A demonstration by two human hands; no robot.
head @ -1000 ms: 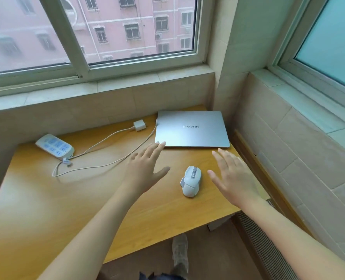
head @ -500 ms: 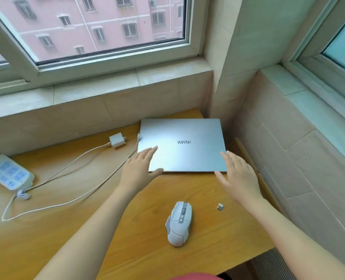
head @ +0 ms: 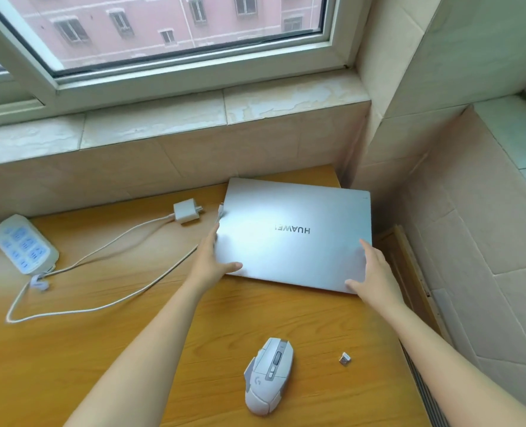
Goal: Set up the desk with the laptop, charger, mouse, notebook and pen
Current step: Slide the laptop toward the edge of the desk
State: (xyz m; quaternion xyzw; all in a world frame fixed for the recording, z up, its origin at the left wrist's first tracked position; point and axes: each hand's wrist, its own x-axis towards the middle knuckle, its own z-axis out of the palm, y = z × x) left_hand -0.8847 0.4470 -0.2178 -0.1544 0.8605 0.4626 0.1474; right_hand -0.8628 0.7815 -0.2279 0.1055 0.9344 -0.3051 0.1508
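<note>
A closed silver laptop (head: 292,232) lies at the back right of the wooden desk (head: 101,340), turned slightly askew. My left hand (head: 211,263) grips its near left corner, thumb on the front edge. My right hand (head: 371,274) holds its near right corner. A white charger brick (head: 186,212) lies left of the laptop, and its white cable (head: 107,251) loops across the desk, one end plugged into the laptop's left side. A white mouse (head: 269,375) sits near the front edge. No notebook or pen is in view.
A white power strip (head: 23,243) lies at the desk's far left. A small USB dongle (head: 344,359) sits right of the mouse. The tiled window sill (head: 169,118) runs behind the desk and a tiled wall (head: 471,241) stands close on the right.
Both hands reached forward from above the mouse and closed on the laptop's near corners. The laptop now sits rotated a little, and the view has moved closer to it.
</note>
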